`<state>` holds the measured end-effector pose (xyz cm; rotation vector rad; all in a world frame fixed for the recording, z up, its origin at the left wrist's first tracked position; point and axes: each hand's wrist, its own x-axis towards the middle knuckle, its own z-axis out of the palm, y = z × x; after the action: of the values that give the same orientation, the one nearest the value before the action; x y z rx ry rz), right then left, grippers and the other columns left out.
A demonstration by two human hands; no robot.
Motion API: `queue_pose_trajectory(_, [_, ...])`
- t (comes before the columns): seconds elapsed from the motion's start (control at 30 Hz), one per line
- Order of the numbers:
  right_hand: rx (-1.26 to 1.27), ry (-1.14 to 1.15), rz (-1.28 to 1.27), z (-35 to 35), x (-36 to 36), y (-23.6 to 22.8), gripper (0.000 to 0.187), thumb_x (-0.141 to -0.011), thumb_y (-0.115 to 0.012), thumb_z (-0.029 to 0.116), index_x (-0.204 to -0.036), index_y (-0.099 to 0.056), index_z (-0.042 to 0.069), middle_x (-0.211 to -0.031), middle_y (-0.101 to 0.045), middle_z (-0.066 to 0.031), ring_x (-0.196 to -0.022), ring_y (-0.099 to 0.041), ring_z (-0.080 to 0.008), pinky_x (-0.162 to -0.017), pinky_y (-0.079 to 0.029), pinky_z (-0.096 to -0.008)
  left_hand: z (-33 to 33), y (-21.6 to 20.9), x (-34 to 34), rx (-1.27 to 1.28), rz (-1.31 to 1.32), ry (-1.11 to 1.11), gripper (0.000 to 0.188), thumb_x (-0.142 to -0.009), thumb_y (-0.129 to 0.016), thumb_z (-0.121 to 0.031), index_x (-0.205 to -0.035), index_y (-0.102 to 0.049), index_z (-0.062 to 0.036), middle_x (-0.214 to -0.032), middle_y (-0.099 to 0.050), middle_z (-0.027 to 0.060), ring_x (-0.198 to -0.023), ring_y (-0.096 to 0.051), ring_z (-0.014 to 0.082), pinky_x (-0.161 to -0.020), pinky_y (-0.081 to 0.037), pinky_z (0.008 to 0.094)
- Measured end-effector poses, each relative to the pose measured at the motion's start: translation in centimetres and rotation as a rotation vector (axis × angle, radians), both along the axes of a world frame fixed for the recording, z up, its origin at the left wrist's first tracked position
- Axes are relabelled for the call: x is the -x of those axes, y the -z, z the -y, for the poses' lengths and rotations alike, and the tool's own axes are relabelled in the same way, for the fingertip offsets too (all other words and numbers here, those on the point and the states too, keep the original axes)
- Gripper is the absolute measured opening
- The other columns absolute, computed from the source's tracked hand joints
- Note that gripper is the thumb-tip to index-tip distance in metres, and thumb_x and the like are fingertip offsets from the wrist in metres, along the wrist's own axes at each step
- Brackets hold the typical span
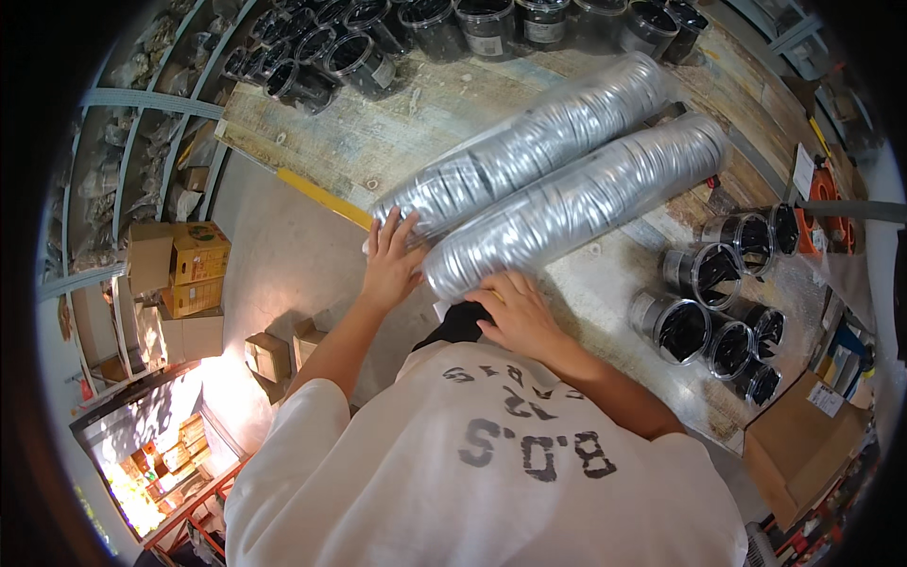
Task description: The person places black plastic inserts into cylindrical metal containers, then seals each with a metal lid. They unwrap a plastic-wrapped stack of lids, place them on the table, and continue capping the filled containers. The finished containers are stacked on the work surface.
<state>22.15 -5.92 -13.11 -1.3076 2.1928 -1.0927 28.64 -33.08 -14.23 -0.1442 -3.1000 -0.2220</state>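
Two long stacks of thin, round, silver pieces, perhaps lids, lie side by side on the table in clear plastic sleeves. The far-left sleeved stack (529, 142) and the near-right sleeved stack (586, 203) both slant from the near edge toward the far right. My left hand (389, 260) rests with spread fingers on the near end of the far-left stack. At the near end of the other stack, my right hand (518, 312) touches its lower side, fingers and thumb apart. A small yellow patch shows beside those fingers; what it is I cannot tell.
Clear tubs with black contents (364, 64) crowd the table's far side. Several more tubs (682, 331) lie tipped at the right. The worn wooden table (312, 142) has a yellow-striped edge. Cardboard boxes (200, 255) and shelving stand left; an open carton (803, 444) is at lower right.
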Motion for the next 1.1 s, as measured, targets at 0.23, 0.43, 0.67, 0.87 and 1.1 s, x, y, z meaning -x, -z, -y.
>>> queue_pose_trajectory(0.23, [-0.12,0.147,-0.589,9.5,3.3,1.4,0.075,-0.057,-0.084,0.026,-0.126,-0.057,0.02,-0.131,-0.051,-0.0063,-0.128,-0.043,-0.0312,-0.111,-0.023,-0.0587,2.2,1.3,2.1,-0.231,-0.184,0.043,0.039,-0.065,-0.079,-0.013,-0.102,-0.063,-0.0096,-0.146,-0.041,0.011,-0.142,-0.028,0.0382,-0.114,-0.023,0.0579])
queue_pose_trajectory(0.43, [-0.189,0.187,-0.416,11.2,4.2,0.1,0.066,-0.057,-0.08,0.024,-0.12,-0.06,0.023,-0.133,-0.051,-0.0039,-0.131,-0.042,-0.0304,-0.111,-0.018,-0.0627,2.4,2.8,-1.0,-0.358,-0.192,0.159,0.044,-0.074,-0.071,-0.011,-0.116,-0.056,-0.0087,-0.124,-0.055,0.0116,-0.112,-0.055,0.033,-0.096,-0.043,0.0444])
queue_pose_trajectory(0.67, [-0.336,0.197,-0.603,13.6,1.9,0.3,0.046,-0.065,-0.077,0.019,-0.109,-0.064,0.022,-0.13,-0.054,-0.0007,-0.128,-0.047,-0.0289,-0.107,-0.025,-0.0621,1.4,5.7,1.5,-0.506,0.35,-0.096,0.038,-0.092,-0.058,-0.028,-0.122,-0.047,-0.0098,-0.098,-0.067,0.019,-0.088,-0.065,0.0404,-0.074,-0.05,0.0511])
queue_pose_trajectory(0.87, [-0.29,0.159,-0.557,14.7,3.3,1.9,0.034,-0.07,-0.071,0.01,-0.102,-0.065,0.018,-0.125,-0.056,-0.0011,-0.125,-0.048,-0.0277,-0.107,-0.028,-0.0591,0.4,6.5,2.1,-0.655,0.315,-0.221,0.036,-0.094,-0.055,-0.03,-0.121,-0.048,-0.0067,-0.101,-0.067,0.021,-0.091,-0.065,0.041,-0.076,-0.051,0.051])
queue_pose_trajectory(1.1, [-0.408,0.078,-0.538,14.8,3.7,0.8,0.045,-0.065,-0.079,0.022,-0.107,-0.063,0.018,-0.126,-0.055,-0.0019,-0.126,-0.046,-0.0284,-0.105,-0.027,-0.0623,0.7,6.3,2.9,-0.696,0.174,-0.255,0.024,-0.096,-0.052,-0.029,-0.101,-0.059,-0.0061,-0.099,-0.067,0.0177,-0.087,-0.065,0.0395,-0.074,-0.052,0.05])
